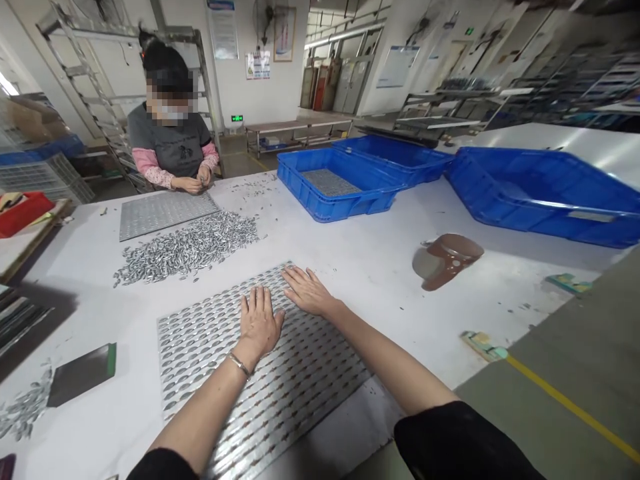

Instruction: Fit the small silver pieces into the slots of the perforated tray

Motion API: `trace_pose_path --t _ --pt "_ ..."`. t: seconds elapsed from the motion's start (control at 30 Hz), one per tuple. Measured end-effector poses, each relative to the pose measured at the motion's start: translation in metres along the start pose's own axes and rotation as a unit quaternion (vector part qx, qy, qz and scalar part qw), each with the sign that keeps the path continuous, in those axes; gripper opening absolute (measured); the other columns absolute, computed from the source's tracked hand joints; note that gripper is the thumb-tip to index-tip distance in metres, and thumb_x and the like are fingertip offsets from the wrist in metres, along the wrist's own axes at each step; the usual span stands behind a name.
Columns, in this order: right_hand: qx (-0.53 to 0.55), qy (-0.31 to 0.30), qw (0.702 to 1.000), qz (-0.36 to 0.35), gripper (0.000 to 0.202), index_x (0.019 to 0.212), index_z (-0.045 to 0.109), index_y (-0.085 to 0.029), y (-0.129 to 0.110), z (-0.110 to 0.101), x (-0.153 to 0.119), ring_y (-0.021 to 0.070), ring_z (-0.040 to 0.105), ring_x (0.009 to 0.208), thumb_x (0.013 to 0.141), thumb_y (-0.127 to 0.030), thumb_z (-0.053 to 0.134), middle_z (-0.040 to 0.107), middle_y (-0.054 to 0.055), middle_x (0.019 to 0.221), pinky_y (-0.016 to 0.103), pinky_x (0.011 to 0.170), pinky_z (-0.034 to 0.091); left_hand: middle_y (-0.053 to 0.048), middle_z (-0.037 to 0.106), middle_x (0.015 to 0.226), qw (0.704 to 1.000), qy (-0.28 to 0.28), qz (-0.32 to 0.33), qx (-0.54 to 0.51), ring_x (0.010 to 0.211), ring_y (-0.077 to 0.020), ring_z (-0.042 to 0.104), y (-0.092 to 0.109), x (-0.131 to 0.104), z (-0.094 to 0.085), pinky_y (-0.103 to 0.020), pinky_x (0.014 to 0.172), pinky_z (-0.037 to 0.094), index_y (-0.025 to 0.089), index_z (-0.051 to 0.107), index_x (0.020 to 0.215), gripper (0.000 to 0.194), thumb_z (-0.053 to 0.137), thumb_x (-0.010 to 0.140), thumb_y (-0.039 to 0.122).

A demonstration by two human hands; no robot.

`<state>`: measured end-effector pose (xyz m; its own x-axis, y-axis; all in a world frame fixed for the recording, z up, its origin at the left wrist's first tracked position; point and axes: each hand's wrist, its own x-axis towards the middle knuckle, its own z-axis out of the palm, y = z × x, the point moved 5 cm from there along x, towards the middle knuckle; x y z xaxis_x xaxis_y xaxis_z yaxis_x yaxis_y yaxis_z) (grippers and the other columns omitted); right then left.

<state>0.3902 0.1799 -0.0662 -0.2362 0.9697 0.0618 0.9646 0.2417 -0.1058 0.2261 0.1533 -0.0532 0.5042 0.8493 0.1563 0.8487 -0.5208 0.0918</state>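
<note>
A grey metal tray (200,347) with rows of slots filled with small silvery parts lies on the white table (360,260) in front of me. My left hand (259,322) rests flat on the tray, fingers spread, a bracelet at the wrist. My right hand (307,290) lies flat on the tray's far right corner, fingers apart. Neither hand holds anything. A heap of loose silvery parts (187,247) lies just beyond the tray.
Across the table a person (170,133) handles small parts over a second slotted tray (163,212). Blue plastic bins (340,180) (545,193) stand at the right. A brown cap (445,260), a dark plate (83,373) and more loose parts (23,410) lie around.
</note>
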Motion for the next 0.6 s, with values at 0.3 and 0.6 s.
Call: trace_pose_path --t 0.3,0.6 --pt "-0.005 -0.011 1.000 0.000 0.062 0.155 0.028 -0.015 -0.003 0.006 0.002 0.0280 0.018 0.147 0.103 -0.047 0.024 0.023 0.009 0.161 0.053 0.118 0.018 -0.022 0.034 0.157 0.999 -0.009 -0.015 -0.033 0.147 -0.0368 0.024 0.000 -0.003 0.006 -0.059 0.117 0.016 0.004 0.036 0.149 0.067 0.034 0.097 0.045" --pt "0.073 0.174 0.980 -0.065 0.052 0.129 0.061 -0.019 -0.040 -0.009 0.008 0.0301 0.051 0.126 0.100 -0.054 0.037 0.057 0.016 0.135 0.049 0.102 0.043 -0.016 0.050 0.148 0.997 0.069 0.023 0.008 0.139 -0.0279 0.039 0.000 -0.076 -0.084 -0.048 0.115 0.029 0.009 0.048 0.141 0.065 0.033 0.096 0.053"
